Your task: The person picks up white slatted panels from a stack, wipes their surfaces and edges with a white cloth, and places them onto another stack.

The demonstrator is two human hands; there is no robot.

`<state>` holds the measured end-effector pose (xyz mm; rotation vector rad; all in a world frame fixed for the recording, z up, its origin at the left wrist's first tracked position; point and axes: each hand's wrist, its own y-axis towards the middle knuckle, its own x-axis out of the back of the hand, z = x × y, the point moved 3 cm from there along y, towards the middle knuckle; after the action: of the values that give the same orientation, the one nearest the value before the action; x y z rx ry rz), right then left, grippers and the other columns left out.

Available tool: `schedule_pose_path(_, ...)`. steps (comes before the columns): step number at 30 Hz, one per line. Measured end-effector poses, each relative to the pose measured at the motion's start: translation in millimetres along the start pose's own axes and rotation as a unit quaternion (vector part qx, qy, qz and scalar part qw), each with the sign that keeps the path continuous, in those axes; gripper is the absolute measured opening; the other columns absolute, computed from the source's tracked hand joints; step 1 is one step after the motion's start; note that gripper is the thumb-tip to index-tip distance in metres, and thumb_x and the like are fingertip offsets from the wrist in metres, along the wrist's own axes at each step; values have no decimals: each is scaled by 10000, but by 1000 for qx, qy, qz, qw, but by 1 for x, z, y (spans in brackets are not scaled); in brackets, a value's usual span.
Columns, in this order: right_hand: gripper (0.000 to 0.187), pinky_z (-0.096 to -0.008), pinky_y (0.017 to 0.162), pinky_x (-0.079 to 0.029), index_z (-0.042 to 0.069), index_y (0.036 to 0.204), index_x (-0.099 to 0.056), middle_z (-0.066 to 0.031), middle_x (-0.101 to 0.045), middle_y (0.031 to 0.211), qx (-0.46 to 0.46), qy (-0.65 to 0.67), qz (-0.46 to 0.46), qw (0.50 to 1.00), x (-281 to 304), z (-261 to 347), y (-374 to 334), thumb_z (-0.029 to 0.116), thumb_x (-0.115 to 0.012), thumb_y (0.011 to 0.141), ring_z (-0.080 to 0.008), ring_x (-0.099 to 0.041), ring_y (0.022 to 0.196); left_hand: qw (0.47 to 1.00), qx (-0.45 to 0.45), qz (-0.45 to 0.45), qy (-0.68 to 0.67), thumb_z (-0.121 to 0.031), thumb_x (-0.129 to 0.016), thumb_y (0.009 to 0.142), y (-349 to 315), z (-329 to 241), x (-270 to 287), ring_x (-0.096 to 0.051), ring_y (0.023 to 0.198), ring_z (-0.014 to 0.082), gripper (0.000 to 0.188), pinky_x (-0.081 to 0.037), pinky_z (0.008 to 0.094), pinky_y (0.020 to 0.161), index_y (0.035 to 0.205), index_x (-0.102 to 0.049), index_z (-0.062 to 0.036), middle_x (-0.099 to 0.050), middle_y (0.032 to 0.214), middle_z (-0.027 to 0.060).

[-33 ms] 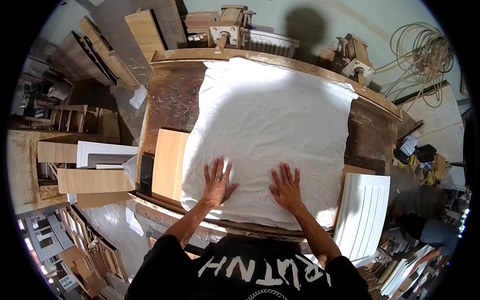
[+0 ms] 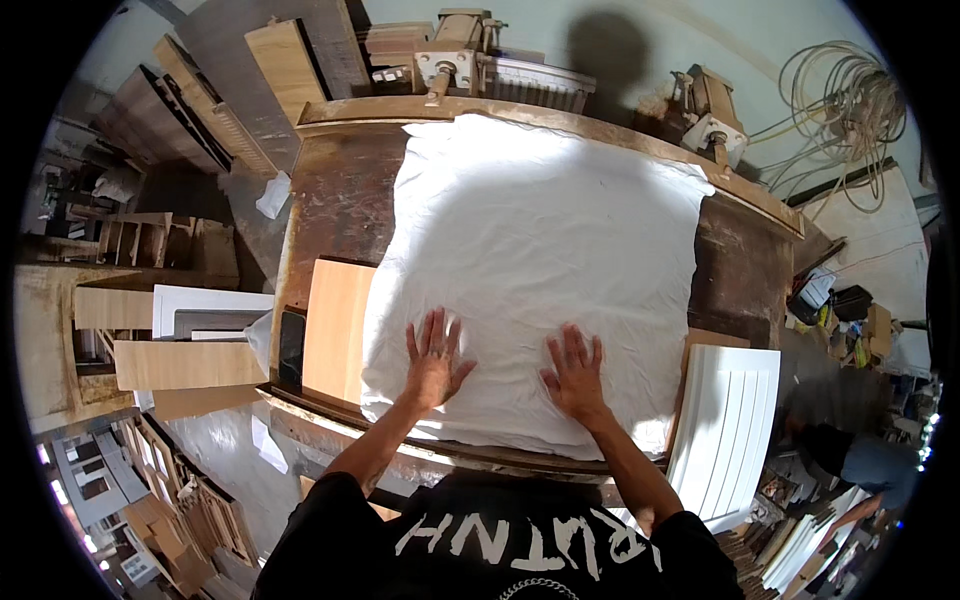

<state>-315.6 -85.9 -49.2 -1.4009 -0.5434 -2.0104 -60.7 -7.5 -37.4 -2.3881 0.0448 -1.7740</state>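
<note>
A dark phone lies at the bench's left edge, about nine o'clock from the hands, just beside a pale wood board whose right side slips under the white sheet. The left hand lies flat on the sheet, fingers spread, gripping nothing. The right hand, at three o'clock from it, presses flat likewise, open. The sheet covers the bench's middle; bare brown wood shows either side. A white slatted panel leans at the right near corner.
</note>
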Motion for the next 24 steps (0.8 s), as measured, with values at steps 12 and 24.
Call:
schedule_pose_path(12, 201, -447, 847, -378, 42, 861, -619, -123, -606, 882, -145, -67, -136, 978, 74, -153, 6, 230, -552, 889, -311, -551, 873, 998, -51, -3, -21, -368, -560, 885, 103, 55, 21, -412, 1164, 361, 440, -262, 474, 1046, 1143, -541, -12, -502, 1177, 183)
schedule_pose_path(24, 279, -640, 966, -258, 115, 984, -670, -56, -621, 1118, -227, -83, -66, 968, 58, -124, 8, 325, -506, 902, -246, -509, 1116, 969, -222, -110, -3, -321, -561, 889, 118, 37, 4, -581, 969, 346, 318, -433, 457, 866, 956, -637, -20, -644, 971, 168)
